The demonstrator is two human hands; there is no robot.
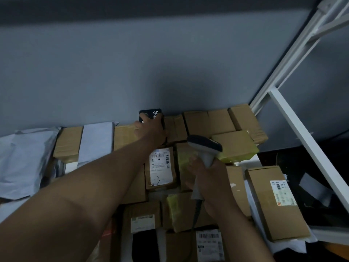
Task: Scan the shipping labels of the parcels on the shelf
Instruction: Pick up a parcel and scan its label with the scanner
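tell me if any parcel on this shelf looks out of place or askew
One does: the small black box at the back wall, gripped by the left hand, stands out among the brown cartons. A yellow-taped carton at the right lies tilted across its neighbours. The right hand holds the scanner.

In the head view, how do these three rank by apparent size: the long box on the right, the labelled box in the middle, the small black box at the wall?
1. Long box on the right, though it lies nearer the camera.
2. Labelled box in the middle.
3. Small black box, partly covered by the left hand.
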